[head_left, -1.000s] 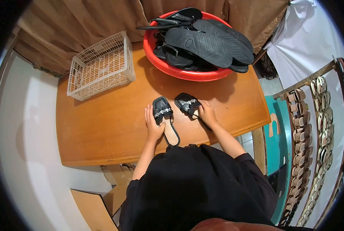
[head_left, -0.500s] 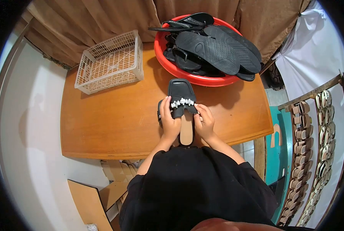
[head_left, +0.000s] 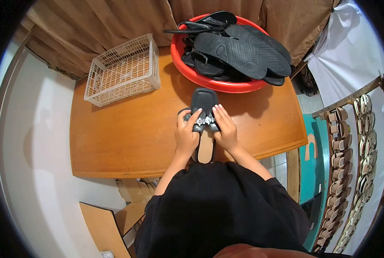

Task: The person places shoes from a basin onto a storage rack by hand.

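A black square-toed slide sandal [head_left: 204,99] lies on the table in front of me, toe pointing away, its tan insole toward my body. Across its strap runs a row of clear, sparkling stones [head_left: 205,121]. My left hand [head_left: 187,135] grips the strap's left side, thumb on top near the stones. My right hand [head_left: 225,128] is closed over the right side, its fingers laid across the strap. Beside my left fingers shows part of another black item, apparently a second sandal, mostly hidden.
Toward the back right, a red basin [head_left: 217,87] holds several black sandals [head_left: 235,53]. A white plastic crate [head_left: 125,92] stands at the back left of the wooden table [head_left: 123,142]. Racks of sandals [head_left: 338,159] line the right side, by a teal surface [head_left: 310,180].
My right hand has moved from the strap's edge to lie over its top. My left thumb has shifted onto the strap, and the stones are now partly covered.
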The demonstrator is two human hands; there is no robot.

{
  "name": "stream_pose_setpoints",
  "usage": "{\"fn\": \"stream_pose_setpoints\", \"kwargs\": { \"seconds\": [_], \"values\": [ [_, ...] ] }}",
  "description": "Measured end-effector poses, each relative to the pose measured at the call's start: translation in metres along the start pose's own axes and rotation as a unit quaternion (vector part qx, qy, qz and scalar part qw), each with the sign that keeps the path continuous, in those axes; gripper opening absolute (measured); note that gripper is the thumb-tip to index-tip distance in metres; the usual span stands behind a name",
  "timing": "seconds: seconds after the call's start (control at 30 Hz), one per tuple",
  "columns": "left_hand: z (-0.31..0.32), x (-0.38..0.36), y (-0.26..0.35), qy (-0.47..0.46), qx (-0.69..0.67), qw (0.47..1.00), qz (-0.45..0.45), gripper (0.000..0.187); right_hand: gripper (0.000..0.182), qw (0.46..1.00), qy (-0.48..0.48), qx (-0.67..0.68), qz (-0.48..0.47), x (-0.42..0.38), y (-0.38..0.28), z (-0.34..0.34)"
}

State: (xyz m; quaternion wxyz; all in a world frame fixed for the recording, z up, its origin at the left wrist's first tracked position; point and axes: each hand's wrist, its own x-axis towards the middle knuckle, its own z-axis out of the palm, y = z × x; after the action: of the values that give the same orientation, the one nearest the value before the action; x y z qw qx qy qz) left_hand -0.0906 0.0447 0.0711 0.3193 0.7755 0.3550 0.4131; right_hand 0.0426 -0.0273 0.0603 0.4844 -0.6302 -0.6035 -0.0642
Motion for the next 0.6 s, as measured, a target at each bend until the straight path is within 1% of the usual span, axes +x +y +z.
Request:
{"fn": "stream_pose_setpoints", "kwargs": {
  "seconds": [0.03,0.07,0.1,0.17,0.2,0.23,0.27,0.3,0.33,0.4,0.43,0.47,0.5,0.53,0.57,0.6],
  "values": [
    [-0.007,0.000,0.002,-0.026,0.074,0.997,-0.006,0.053,0.062,1.000,0.007,-0.006,0.004,0.000,0.000,-0.003],
    [-0.009,-0.002,-0.007,-0.032,0.111,0.993,0.038,0.057,0.064,1.000,-0.015,0.010,0.021,-0.004,0.002,-0.003],
    [-0.007,-0.003,-0.008,-0.035,0.111,0.993,0.038,0.057,0.064,1.000,-0.015,0.009,0.023,-0.005,0.002,-0.003],
    [-0.002,-0.003,-0.008,0.044,0.129,0.989,0.065,0.062,0.065,0.999,-0.024,0.034,0.025,-0.005,0.000,-0.004],
    [-0.003,-0.005,-0.006,0.016,0.114,0.993,0.036,0.065,0.065,0.999,-0.023,0.032,0.026,-0.004,-0.001,-0.003],
    [0.000,-0.004,-0.008,0.015,0.112,0.993,0.037,0.065,0.066,0.999,0.001,0.034,0.027,-0.002,-0.003,-0.002],
    [0.005,-0.005,-0.012,0.029,0.111,0.991,0.065,0.062,0.067,0.999,0.022,0.037,0.029,-0.002,-0.005,0.000],
    [0.009,-0.007,-0.016,0.042,0.111,0.989,0.092,0.058,0.067,0.999,0.020,0.036,0.030,-0.002,-0.008,0.002],
    [0.015,-0.007,-0.022,0.042,0.111,0.989,0.091,0.058,0.067,0.998,0.027,0.030,0.049,-0.001,-0.009,0.004],
    [0.025,-0.004,-0.028,0.077,-0.008,0.996,0.054,0.053,0.064,0.996,0.036,0.031,0.076,-0.001,-0.007,0.011],
    [0.029,-0.006,-0.025,0.076,-0.009,0.996,0.054,0.053,0.064,0.996,0.036,0.031,0.077,-0.004,-0.007,0.014],
    [0.033,-0.006,-0.022,0.060,-0.166,0.984,-0.007,0.052,0.061,0.991,0.063,0.055,0.106,-0.006,-0.007,0.017],
    [0.034,-0.005,-0.018,0.042,-0.319,0.945,-0.068,0.052,0.058,0.984,0.089,0.080,0.135,-0.006,-0.008,0.018],
    [0.027,-0.005,-0.009,-0.001,-0.357,0.925,-0.129,0.054,0.055,0.970,0.111,0.146,0.159,-0.006,-0.010,0.017],
    [0.028,-0.004,-0.011,0.001,-0.357,0.925,-0.130,0.054,0.055,0.970,0.108,0.147,0.158,-0.005,-0.012,0.016],
    [0.031,-0.003,-0.014,0.000,-0.396,0.906,-0.150,0.053,0.055,0.961,0.123,0.169,0.183,-0.004,-0.016,0.015]
  ]
}}
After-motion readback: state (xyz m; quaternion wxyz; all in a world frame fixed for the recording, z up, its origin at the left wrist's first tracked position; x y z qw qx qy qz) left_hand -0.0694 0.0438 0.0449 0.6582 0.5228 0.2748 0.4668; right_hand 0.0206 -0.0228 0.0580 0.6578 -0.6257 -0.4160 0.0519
